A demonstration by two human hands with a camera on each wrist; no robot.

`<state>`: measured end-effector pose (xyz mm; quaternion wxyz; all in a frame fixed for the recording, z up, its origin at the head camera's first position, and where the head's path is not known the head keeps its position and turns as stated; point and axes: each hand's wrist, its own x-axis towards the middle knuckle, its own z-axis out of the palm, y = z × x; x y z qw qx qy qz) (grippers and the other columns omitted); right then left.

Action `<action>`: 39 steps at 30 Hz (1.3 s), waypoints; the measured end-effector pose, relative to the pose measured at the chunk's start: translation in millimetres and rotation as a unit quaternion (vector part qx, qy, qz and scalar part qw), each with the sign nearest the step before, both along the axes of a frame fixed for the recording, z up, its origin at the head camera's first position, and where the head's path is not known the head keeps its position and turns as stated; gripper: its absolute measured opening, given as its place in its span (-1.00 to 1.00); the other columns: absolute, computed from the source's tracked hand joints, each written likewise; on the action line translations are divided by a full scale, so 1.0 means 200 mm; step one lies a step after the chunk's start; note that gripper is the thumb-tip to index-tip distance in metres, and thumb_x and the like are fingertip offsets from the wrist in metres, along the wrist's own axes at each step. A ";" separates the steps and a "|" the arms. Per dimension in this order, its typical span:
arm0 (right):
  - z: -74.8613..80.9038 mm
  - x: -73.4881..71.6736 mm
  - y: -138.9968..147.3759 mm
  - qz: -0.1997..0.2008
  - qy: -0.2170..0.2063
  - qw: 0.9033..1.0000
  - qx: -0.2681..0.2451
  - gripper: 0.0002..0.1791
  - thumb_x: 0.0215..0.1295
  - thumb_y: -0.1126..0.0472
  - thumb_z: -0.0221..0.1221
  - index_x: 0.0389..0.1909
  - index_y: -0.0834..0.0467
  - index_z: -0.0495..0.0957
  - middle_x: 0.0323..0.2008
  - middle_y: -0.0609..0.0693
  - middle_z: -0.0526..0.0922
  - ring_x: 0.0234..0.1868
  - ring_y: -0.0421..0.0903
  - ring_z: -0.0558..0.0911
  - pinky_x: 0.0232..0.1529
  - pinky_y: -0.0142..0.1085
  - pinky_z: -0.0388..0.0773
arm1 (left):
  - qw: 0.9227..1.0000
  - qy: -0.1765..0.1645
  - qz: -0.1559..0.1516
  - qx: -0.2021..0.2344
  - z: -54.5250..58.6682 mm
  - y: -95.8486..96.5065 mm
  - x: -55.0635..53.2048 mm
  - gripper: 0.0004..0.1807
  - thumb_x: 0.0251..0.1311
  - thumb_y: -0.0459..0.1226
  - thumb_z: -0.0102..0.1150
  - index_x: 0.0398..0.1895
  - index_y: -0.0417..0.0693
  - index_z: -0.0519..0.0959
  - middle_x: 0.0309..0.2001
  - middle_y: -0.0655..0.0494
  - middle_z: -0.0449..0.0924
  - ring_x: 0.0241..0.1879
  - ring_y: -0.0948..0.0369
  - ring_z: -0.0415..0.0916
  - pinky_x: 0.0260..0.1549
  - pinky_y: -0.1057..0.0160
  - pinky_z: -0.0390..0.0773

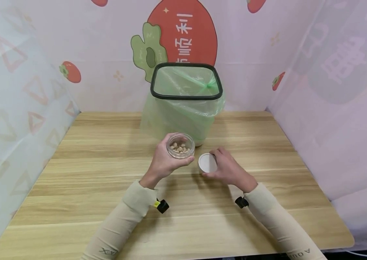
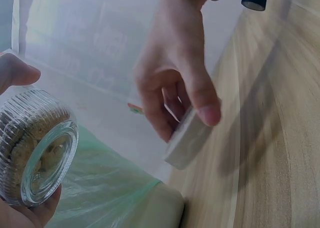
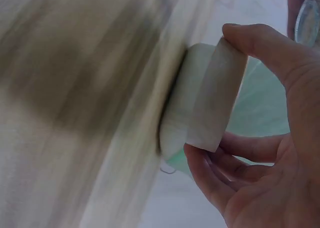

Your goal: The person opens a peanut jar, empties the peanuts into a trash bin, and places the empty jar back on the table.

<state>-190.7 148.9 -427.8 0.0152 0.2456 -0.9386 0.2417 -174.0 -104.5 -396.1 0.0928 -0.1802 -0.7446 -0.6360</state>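
My left hand [image 1: 165, 158] grips a clear glass jar [image 1: 180, 156], fingers and thumb round its side. Small tan nut-like pieces [image 1: 179, 147] lie inside the jar, whose open mouth shows in the head view. Ribbed glass and a thick round base show on the jar [image 2: 42, 143] in the left wrist view. To the right, my right hand [image 1: 230, 169] pinches a round white lid [image 1: 207, 163] by its edge between thumb and fingers. The lid [image 3: 218, 96] is held above the table and apart from the jar.
Just beyond the hands stands a pale green bin [image 1: 183, 119] lined with a thin green bag, with a black rim [image 1: 186, 97] on top. The wood-grain table [image 1: 105, 144] lies under everything. Printed cloth [image 1: 105, 47] hangs behind and along both sides.
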 end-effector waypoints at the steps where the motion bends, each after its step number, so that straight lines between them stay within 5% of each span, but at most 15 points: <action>1: -0.01 0.00 0.00 0.003 -0.003 1.000 0.006 -0.11 -0.01 -0.03 0.63 0.22 0.41 0.51 0.02 0.24 0.59 -0.04 0.10 0.59 -0.05 -0.04 0.69 | 1.000 0.000 0.000 -0.001 0.00 0.00 0.00 -0.15 -0.18 -0.40 0.71 0.28 -0.10 0.52 0.11 -0.04 0.72 0.18 0.07 0.63 0.30 0.20 0.54; 12: -0.09 -0.02 0.00 0.022 -0.021 0.998 0.057 -0.10 -0.08 -0.05 0.65 0.18 0.41 0.53 0.01 0.25 0.58 -0.07 0.06 0.62 0.00 -0.04 0.71 | 1.000 -0.001 0.001 0.004 -0.01 0.01 0.00 -0.16 -0.20 -0.41 0.72 0.26 -0.11 0.53 0.10 -0.05 0.72 0.18 0.06 0.63 0.30 0.23 0.54; 39: -0.09 -0.01 -0.02 0.034 -0.041 0.995 0.087 -0.03 -0.02 -0.11 0.64 0.26 0.43 0.50 0.07 0.25 0.58 -0.02 0.07 0.61 0.01 -0.05 0.72 | 1.000 -0.002 0.002 -0.015 0.02 -0.01 0.01 -0.16 -0.16 -0.37 0.72 0.28 -0.10 0.51 0.12 -0.03 0.72 0.19 0.07 0.63 0.33 0.06 0.52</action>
